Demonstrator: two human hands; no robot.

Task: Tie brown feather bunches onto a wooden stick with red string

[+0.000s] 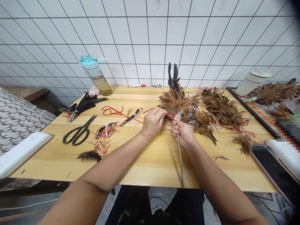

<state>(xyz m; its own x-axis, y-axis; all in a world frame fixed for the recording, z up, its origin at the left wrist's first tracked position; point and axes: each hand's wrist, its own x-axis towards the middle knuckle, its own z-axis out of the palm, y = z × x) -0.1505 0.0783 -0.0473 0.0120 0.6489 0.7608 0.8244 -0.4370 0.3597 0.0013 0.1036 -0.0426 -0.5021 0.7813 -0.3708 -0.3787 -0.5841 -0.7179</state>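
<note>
In the head view, the right hand (183,132) is closed around a thin wooden stick (180,162), just below a brown feather bundle (174,101) topped by dark upright plumes, over the right half of the counter (140,165). The left hand (153,121), beside it, has thumb and fingertips pinched together on red string (117,112), which loops across the counter to the left. Just right of the bundle lie more brown feathers (222,107). Well to the left, black scissors (81,132) lie near dark feathers (84,105), with a water bottle (97,76) behind. A smartphone (273,172) lies at the right edge.
</note>
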